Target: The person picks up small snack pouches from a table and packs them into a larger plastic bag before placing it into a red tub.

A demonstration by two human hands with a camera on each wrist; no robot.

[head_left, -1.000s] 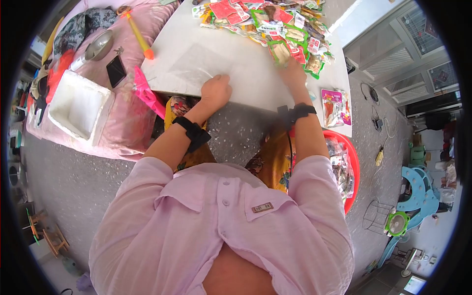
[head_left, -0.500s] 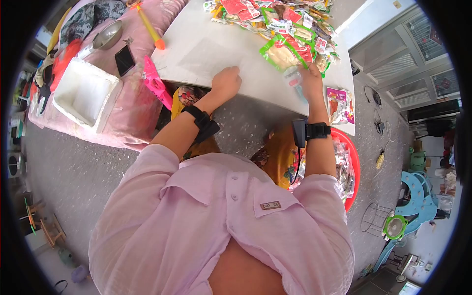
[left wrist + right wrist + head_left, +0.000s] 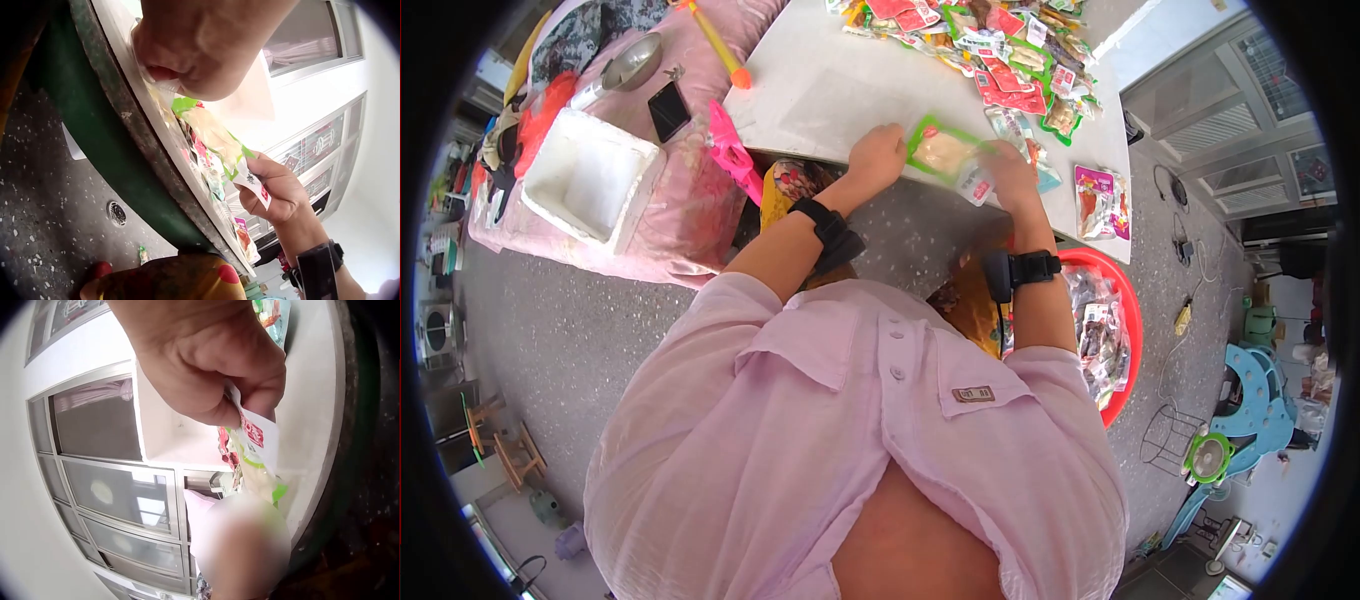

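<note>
My right hand [image 3: 1012, 178] pinches a green-edged snack packet [image 3: 943, 152] by its white end, which carries red print. Pale food shows through the packet's clear front, and its far end points toward my left hand [image 3: 878, 158]. At the table's near edge, the left hand's fingers curl around the edge of a clear plastic bag [image 3: 832, 102] that lies flat on the white table [image 3: 785, 75]. Clear film also shows at the left fingers in the left wrist view, though the fingertips are mostly hidden. Behind the right hand lies a light-blue packet [image 3: 1045, 172].
A heap of food packets [image 3: 1010, 75] covers the far right of the table. A purple packet [image 3: 1102, 202] lies at the right corner, above a red basin [image 3: 1128, 340] filled with packets. On the pink-covered bed [image 3: 690, 215] stands a white foam box [image 3: 550, 195].
My right hand took the green-edged packet from the heap and brought it toward me and leftward, close to the left hand. The left hand has stayed curled at the table's near edge.
</note>
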